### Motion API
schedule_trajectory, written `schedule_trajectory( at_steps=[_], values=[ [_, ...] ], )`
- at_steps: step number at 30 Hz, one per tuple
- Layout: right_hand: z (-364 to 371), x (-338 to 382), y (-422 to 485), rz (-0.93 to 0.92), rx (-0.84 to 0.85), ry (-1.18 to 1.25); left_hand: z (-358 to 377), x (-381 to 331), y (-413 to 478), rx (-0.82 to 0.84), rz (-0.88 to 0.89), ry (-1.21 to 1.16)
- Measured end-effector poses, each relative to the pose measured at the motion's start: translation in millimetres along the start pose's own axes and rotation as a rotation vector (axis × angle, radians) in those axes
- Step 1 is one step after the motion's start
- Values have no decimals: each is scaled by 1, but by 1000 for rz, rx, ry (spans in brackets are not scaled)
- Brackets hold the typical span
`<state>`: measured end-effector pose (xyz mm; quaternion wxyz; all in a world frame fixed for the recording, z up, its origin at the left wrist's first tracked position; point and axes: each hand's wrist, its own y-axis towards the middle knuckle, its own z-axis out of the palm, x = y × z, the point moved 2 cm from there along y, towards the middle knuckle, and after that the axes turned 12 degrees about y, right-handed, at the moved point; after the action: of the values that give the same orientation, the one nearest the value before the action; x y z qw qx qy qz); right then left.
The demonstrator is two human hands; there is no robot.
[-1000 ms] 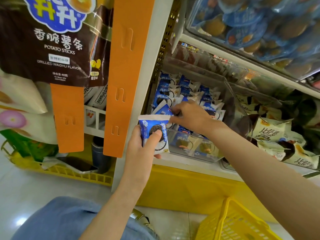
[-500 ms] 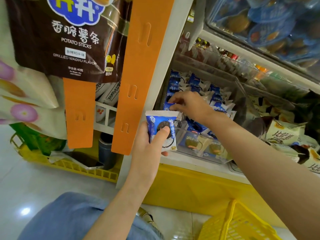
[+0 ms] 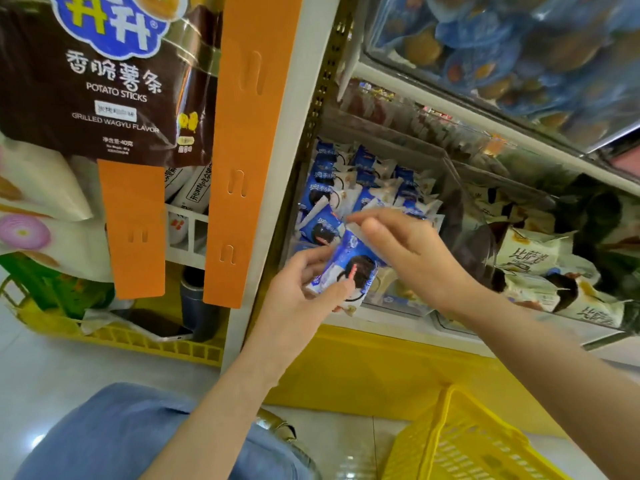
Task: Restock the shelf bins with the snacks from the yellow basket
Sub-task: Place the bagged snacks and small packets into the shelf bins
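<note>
Two hands meet at one snack pack (image 3: 349, 271) in front of the clear bin (image 3: 460, 209) on the shelf. The left hand (image 3: 304, 292) grips the lower end of this blue and white pack, thumb on its front face. The right hand (image 3: 412, 251) reaches over the upper end with fingers loosely curled (whether they pinch the pack, I cannot tell, because the picture is blurred there). The pack is tilted and sits at the front edge of the bin, which already contains many similar blue packs (image 3: 332, 188). The yellow basket (image 3: 460, 441) stands low at the right, only its corner in view.
</note>
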<state>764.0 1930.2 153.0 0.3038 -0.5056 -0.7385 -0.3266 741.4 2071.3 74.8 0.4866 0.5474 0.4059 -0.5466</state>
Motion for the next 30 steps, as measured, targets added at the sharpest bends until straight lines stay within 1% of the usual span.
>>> schedule_trajectory(
  at_steps=[1, 3, 6, 8, 9, 11, 13, 15, 17, 18, 20, 21, 23, 25, 27, 28, 30],
  values=[
    [-1, 0, -8, 44, 40, 37, 2, -1, -1, -9, 6, 21],
    [-6, -1, -20, 108, 51, 141, 6, -3, -3, -36, 9, 35],
    [-13, -8, -40, 245, -35, 435, 11, -3, -5, -51, -12, -63],
    [-13, -13, -54, 307, -52, 609, 17, -4, -6, -60, 1, -116],
    [-12, -15, -60, 312, -35, 645, 20, -5, -7, -65, 13, -134],
    [-7, -15, -70, 277, -18, 643, 30, -7, -8, -63, 39, -131],
    [-6, -15, -76, 246, -88, 683, 40, -10, -7, -55, 83, -90],
    [-12, -13, -78, 224, -164, 722, 45, -15, -2, -52, 147, 23],
    [-28, -10, -74, 201, -225, 613, 48, -22, 5, -27, 269, 264],
    [-38, -11, -70, 198, -252, 503, 47, -25, 10, -30, 353, 453],
    [-61, -17, -55, 215, -311, 178, 43, -27, 21, -85, 530, 864],
    [-72, -22, -45, 227, -336, 3, 40, -26, 27, -92, 567, 1019],
    [-86, -34, -26, 268, -347, -260, 33, -21, 35, -59, 565, 1224],
    [-91, -43, -9, 307, -273, -500, 31, -16, 36, -36, 572, 1336],
    [-91, -51, 5, 262, -138, -719, 32, -13, 36, -52, 580, 1349],
    [-90, -54, 11, 231, -80, -783, 33, -12, 36, -66, 584, 1338],
    [-89, -56, 20, 235, -20, -815, 33, -11, 36, -89, 602, 1318]
  ],
)
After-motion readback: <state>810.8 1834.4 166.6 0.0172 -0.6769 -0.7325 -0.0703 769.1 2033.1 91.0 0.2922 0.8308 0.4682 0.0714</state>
